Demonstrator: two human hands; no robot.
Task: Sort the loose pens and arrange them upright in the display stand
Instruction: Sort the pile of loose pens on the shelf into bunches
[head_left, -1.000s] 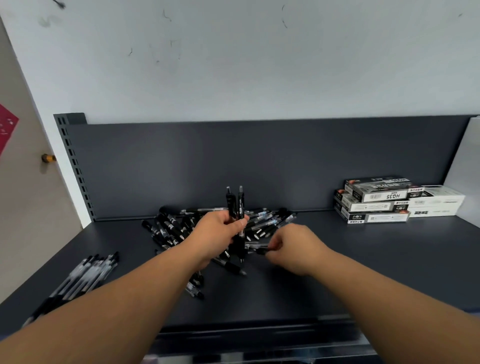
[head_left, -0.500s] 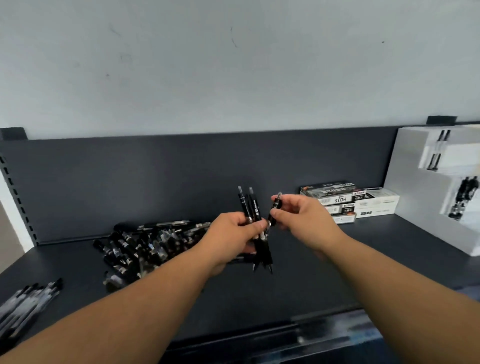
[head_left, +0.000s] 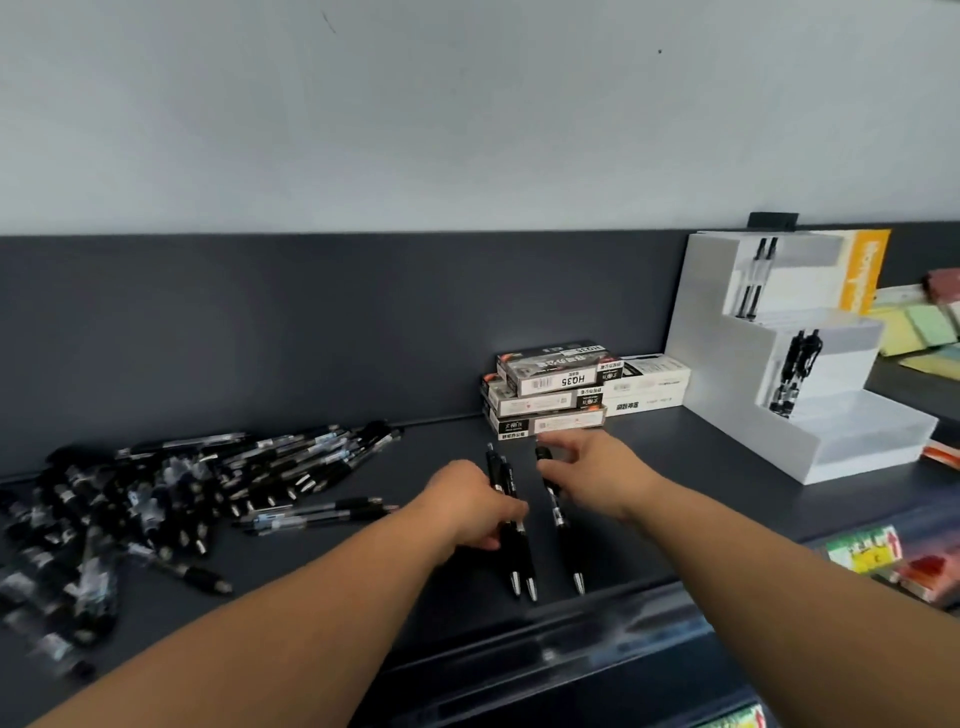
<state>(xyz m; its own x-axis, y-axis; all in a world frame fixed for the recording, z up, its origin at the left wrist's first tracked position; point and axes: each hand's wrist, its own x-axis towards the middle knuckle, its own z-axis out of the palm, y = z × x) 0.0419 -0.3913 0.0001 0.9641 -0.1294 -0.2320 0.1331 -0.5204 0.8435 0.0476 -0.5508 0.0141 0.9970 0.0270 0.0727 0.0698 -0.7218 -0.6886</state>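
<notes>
Dark shelf (head_left: 727, 499) under pale wall (head_left: 467, 114), pens (head_left: 208, 483) heaped.

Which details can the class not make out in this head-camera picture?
Head view:
- Heap of loose black pens: motion-blurred, uncountable.
- Print on stacked cardboard pen boxes: too small.
- Two black pens: middles hidden by left hand.
- Coloured paper pads: cut off by right edge.

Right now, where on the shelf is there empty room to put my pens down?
Bare shelf lies between the pen boxes, the white display stand and the right hand. A smaller bare patch sits between the pen pile and the forearm of the left hand. Further left it is crowded with that pile.
</notes>
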